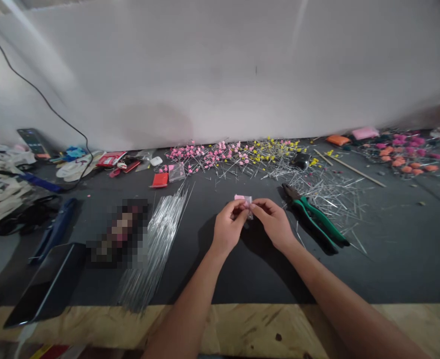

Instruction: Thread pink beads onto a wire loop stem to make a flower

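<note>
My left hand and my right hand meet over the dark tabletop, fingertips almost touching. Between them is a small clear plastic packet with something pink in it, pinched by the fingers of both hands. The fingers cover part of the packet, so whether it is torn cannot be told. To the right of my right hand lie green-handled pliers, jaws towards the back. A bundle of long thin metal wires lies left of my left hand.
Pink-tipped wires and yellow-tipped wires line the wall. Short cut wires lie behind the pliers. At left are a dark phone, a long blue tool and a red packet. Part of another person shows at the left edge.
</note>
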Available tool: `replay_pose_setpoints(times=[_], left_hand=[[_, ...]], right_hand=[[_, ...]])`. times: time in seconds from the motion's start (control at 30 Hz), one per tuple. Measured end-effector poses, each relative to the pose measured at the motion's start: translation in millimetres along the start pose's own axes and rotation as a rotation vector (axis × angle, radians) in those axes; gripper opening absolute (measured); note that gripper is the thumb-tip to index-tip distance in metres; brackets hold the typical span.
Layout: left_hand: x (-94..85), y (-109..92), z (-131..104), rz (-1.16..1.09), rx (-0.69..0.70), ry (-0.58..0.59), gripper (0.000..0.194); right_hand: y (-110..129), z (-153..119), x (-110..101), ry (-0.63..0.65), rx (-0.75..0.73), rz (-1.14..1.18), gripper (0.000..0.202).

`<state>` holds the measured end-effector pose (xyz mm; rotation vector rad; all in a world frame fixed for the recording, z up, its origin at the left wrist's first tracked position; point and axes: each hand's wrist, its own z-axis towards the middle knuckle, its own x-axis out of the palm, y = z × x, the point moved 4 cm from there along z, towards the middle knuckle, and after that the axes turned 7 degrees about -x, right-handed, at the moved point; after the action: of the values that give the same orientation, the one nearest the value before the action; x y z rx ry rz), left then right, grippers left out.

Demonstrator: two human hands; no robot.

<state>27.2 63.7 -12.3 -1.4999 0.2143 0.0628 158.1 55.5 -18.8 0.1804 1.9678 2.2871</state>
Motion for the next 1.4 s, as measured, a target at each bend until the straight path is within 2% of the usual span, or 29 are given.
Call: replay_pose_setpoints(times=[0.2,0.33,0.87,1.07,1.4], left_hand=[[-0.4,1.8,3.0,0.0,-0.033,0.026,0.026],[1.0,-0.2,2.8,-0.017,-0.059,0.029,0.02],[5.9,-11.2,-0.8,0.116,0.074,0.045,0.02],[8.2,-15.7,-3.0,0.186,0.12,0.004,0.025],[7.3,-10.6,-0.7,0.173,0.133,-0.026,0.021]], right_hand=[[-1.7,0.7,-1.3,-0.013,-0.008,0.017,0.024],[-2.0,0.1,-2.3,-0.025,0.002,0.002,0.024],[-0.8,-1.3,0.4,0.009,0.021,0.136,0.019],[-1.1,-1.6,-1.1,-0.01,0.015,0.1,0.019],[1.3,-0.8,-2.9,-0.009,-0.029,0.008,0.019]])
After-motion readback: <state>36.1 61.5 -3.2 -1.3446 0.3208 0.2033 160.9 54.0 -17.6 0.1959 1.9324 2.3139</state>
